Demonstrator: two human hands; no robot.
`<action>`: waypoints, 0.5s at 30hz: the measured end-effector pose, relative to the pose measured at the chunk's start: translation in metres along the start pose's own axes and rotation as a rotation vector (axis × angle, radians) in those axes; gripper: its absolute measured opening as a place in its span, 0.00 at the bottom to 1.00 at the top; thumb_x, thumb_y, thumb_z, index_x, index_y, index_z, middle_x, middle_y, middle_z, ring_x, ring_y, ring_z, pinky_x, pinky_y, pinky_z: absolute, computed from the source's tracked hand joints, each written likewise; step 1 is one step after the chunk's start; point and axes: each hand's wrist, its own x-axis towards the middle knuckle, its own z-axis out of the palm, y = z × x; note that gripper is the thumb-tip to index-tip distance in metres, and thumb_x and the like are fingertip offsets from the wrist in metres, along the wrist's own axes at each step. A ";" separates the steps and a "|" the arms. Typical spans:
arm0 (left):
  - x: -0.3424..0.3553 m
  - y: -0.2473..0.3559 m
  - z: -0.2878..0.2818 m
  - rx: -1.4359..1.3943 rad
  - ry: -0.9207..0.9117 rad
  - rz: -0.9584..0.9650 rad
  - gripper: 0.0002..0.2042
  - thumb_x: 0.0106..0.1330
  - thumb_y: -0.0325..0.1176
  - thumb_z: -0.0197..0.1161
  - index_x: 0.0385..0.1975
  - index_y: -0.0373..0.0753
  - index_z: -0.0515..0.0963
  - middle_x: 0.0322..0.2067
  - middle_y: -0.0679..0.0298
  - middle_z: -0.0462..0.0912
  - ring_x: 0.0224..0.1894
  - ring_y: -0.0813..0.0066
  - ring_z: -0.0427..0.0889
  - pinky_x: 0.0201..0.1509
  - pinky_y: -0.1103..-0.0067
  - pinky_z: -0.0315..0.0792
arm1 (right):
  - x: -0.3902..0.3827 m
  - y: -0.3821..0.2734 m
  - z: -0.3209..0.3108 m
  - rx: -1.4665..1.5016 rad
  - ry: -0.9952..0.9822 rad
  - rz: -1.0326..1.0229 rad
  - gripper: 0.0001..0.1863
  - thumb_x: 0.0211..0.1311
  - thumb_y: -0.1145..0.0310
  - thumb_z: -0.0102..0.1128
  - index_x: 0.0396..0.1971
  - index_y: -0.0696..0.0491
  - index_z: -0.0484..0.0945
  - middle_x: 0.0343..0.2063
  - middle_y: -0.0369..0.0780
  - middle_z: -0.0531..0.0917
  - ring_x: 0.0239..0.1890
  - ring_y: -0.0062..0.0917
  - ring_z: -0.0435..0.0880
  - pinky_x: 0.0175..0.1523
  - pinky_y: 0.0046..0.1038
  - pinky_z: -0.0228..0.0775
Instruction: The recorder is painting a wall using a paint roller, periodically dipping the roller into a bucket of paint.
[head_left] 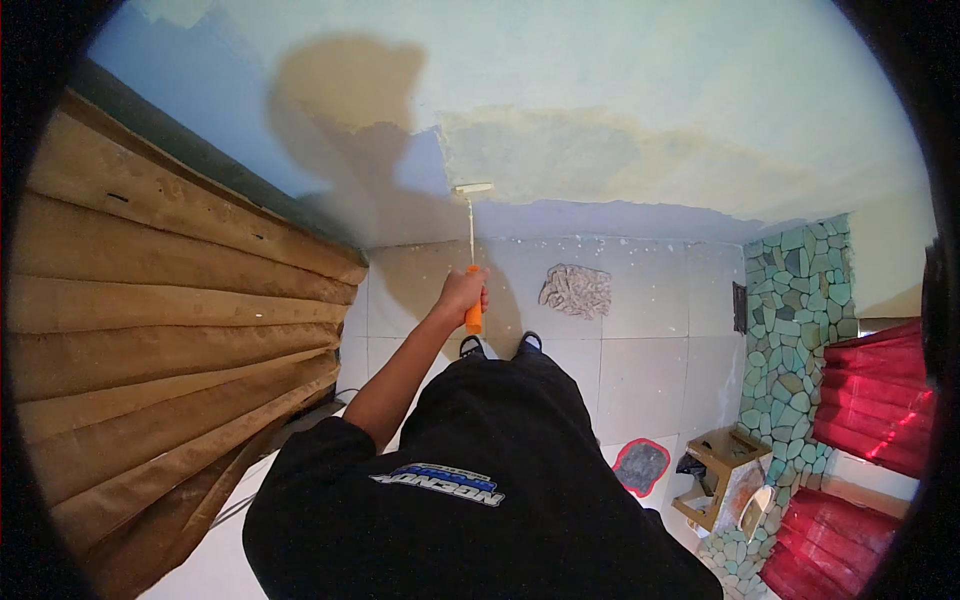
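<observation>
My left hand (pixel 462 294) is wrapped round the orange handle of a paint roller (pixel 472 232). The roller's thin shaft points away from me, and its pale sleeve lies against the lower wall (pixel 560 155). Pale yellowish paint covers much of that wall, with a lilac-blue strip showing along its foot and another patch left of the roller. My right hand is out of view.
Brown curtains (pixel 180 310) hang at the left. A crumpled cloth (pixel 577 290) lies on the spattered tile floor (pixel 645 370). To the right are a red-rimmed grey mat (pixel 642 467), a small wooden cabinet (pixel 728 455), green stone cladding (pixel 790 300) and red curtains (pixel 875 395).
</observation>
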 end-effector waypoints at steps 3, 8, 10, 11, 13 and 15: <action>0.026 -0.002 0.004 -0.018 -0.031 -0.027 0.09 0.55 0.34 0.53 0.23 0.34 0.66 0.11 0.64 0.66 0.11 0.76 0.67 0.12 0.79 0.65 | 0.003 -0.022 -0.059 0.115 -0.017 -0.072 0.20 0.53 0.52 0.43 0.33 0.52 0.74 0.29 0.45 0.78 0.34 0.36 0.77 0.36 0.36 0.67; 0.100 -0.011 0.005 0.035 -0.045 -0.038 0.08 0.57 0.34 0.49 0.21 0.36 0.64 0.10 0.66 0.64 0.10 0.78 0.64 0.12 0.81 0.62 | 0.016 -0.083 -0.136 1.078 0.021 0.499 0.15 0.53 0.61 0.47 0.38 0.54 0.71 0.30 0.42 0.77 0.29 0.28 0.77 0.33 0.30 0.68; 0.124 -0.012 0.004 0.032 -0.052 -0.054 0.08 0.57 0.33 0.49 0.20 0.37 0.64 0.10 0.66 0.64 0.09 0.78 0.64 0.12 0.81 0.62 | 0.019 -0.084 -0.148 1.113 0.040 0.526 0.16 0.53 0.60 0.47 0.38 0.54 0.71 0.30 0.43 0.77 0.28 0.28 0.77 0.33 0.29 0.68; 0.130 -0.009 0.004 0.038 -0.028 -0.083 0.08 0.57 0.33 0.49 0.20 0.37 0.64 0.10 0.66 0.64 0.09 0.77 0.64 0.12 0.81 0.62 | 0.020 -0.082 -0.154 1.145 0.049 0.551 0.16 0.53 0.60 0.46 0.39 0.54 0.70 0.30 0.43 0.77 0.27 0.29 0.76 0.33 0.28 0.68; 0.138 -0.013 0.001 0.040 0.001 -0.108 0.07 0.56 0.32 0.49 0.19 0.38 0.64 0.09 0.66 0.64 0.09 0.77 0.64 0.11 0.81 0.62 | 0.017 -0.076 -0.159 1.135 0.063 0.526 0.16 0.53 0.61 0.47 0.38 0.55 0.70 0.30 0.43 0.77 0.28 0.29 0.76 0.33 0.29 0.68; 0.139 -0.019 -0.010 0.030 -0.060 -0.119 0.07 0.56 0.32 0.49 0.20 0.38 0.64 0.10 0.66 0.65 0.09 0.78 0.64 0.11 0.81 0.62 | 0.017 -0.075 -0.154 1.121 0.066 0.474 0.16 0.52 0.62 0.47 0.38 0.55 0.71 0.31 0.44 0.77 0.29 0.29 0.76 0.33 0.29 0.68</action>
